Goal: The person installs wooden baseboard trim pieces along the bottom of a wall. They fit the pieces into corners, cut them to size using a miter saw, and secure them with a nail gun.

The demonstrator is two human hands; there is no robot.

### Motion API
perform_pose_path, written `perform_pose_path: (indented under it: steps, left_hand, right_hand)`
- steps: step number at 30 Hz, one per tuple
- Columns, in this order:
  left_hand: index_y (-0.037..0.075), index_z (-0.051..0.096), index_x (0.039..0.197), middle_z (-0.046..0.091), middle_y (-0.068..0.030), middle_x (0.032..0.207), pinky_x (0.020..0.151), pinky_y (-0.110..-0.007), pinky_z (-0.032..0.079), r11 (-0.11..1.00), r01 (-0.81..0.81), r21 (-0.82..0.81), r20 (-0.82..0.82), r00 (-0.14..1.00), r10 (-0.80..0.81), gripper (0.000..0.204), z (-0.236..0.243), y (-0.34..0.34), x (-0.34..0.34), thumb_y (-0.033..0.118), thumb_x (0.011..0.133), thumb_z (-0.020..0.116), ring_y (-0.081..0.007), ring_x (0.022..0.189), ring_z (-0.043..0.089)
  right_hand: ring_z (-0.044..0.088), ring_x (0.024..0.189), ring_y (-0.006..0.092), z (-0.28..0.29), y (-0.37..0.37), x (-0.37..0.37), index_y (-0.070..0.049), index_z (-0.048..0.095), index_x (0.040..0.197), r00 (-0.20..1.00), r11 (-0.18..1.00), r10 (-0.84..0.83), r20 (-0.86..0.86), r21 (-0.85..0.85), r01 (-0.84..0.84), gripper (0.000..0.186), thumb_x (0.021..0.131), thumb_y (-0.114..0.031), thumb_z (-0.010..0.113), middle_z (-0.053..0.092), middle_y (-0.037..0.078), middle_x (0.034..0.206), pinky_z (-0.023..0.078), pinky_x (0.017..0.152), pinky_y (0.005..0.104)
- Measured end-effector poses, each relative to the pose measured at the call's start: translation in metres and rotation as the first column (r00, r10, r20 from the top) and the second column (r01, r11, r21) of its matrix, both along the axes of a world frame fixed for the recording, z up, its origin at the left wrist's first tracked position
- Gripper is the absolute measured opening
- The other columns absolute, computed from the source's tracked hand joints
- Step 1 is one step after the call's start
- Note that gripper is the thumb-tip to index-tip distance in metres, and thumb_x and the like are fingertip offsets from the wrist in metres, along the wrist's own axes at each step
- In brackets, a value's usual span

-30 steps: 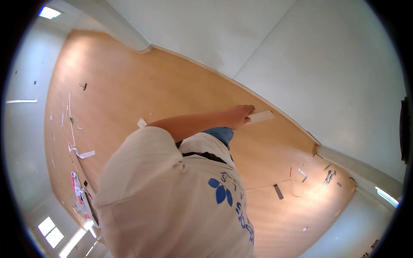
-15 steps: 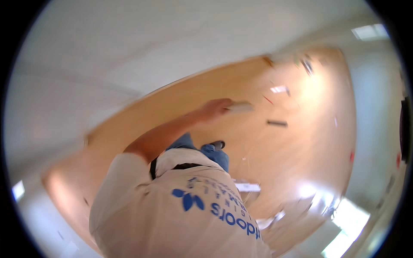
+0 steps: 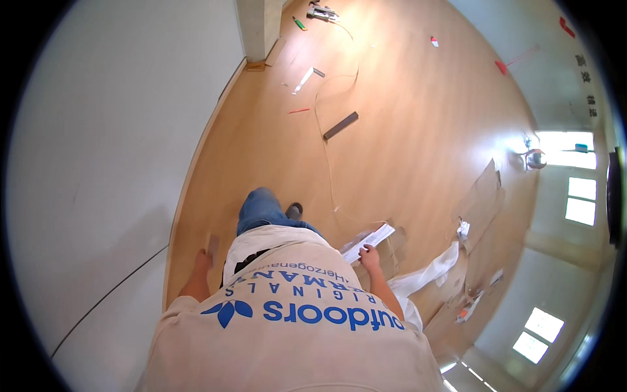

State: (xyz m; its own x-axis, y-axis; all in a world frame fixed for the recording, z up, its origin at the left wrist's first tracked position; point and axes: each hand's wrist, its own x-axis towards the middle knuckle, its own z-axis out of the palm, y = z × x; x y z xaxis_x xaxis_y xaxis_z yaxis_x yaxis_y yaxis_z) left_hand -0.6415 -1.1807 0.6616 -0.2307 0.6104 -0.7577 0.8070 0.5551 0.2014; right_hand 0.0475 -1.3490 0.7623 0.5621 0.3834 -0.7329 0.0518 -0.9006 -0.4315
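Observation:
On the left, close to the wall, my left hand (image 3: 205, 259) is closed on a short flat light-coloured piece (image 3: 213, 244). That piece is blurred, so its material is unclear. My right hand (image 3: 369, 253) hangs at my right side with its fingers curled. Anything inside those fingers is hidden. In the picture it overlaps the end of some long white strips (image 3: 371, 239) that lie low beside brown cardboard (image 3: 390, 251); whether hand and strips touch, I cannot tell.
The white wall (image 3: 117, 144) runs along my left. Ahead on the wood-look floor (image 3: 261, 144) lie a dark grey bar (image 3: 341, 126), a red strip (image 3: 299, 111), a thin cord (image 3: 326, 160) and a green-handled tool (image 3: 299, 24). White sheeting (image 3: 428, 271) and cardboard lie to my right.
My view has swung round, so the wall now stands at the left. My left arm, stretched forward before with the flat piece, has dropped to my side. The right hand has come into view.

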Motion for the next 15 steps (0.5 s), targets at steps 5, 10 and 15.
perform_pose_path:
  steps: [5,10,15]
  left_hand:
    - [-0.004,0.058,0.131,0.062,-0.0328,0.128,0.101,-0.049,0.049,0.997,-0.021,0.077,0.023,1.000,0.020,0.045,0.014,0.092,0.099,0.023,0.095,0.059,-0.0467,0.120,0.061]
    - [-0.003,0.053,0.140,0.062,-0.0300,0.132,0.103,-0.048,0.048,0.980,-0.077,0.184,0.103,0.993,0.059,0.053,-0.001,0.274,0.213,0.023,0.094,0.061,-0.0441,0.123,0.060]
    - [0.000,0.053,0.141,0.061,-0.0280,0.134,0.102,-0.047,0.048,0.995,0.089,0.049,0.252,0.963,-0.099,0.051,0.016,0.496,0.333,0.027,0.098,0.054,-0.0435,0.122,0.060]
  right_hand:
    - [0.074,0.073,0.0245,-0.073,0.085,0.105,0.004,0.061,0.131,0.855,0.886,0.463,0.233,-0.103,-0.452,0.048,0.092,-0.025,0.063,0.074,0.020,0.096,0.060,0.069,0.0369]
    - [0.073,0.093,0.0299,-0.032,0.278,0.102,0.000,0.060,0.134,0.864,0.868,0.494,0.093,0.002,-0.496,0.050,0.093,-0.028,0.065,0.073,0.020,0.110,0.058,0.083,0.0406]
    - [0.070,0.108,0.0331,0.031,0.442,0.124,0.000,0.060,0.134,0.850,0.851,0.525,-0.032,0.034,-0.525,0.049,0.095,-0.030,0.066,0.070,0.024,0.121,0.055,0.092,0.0410]
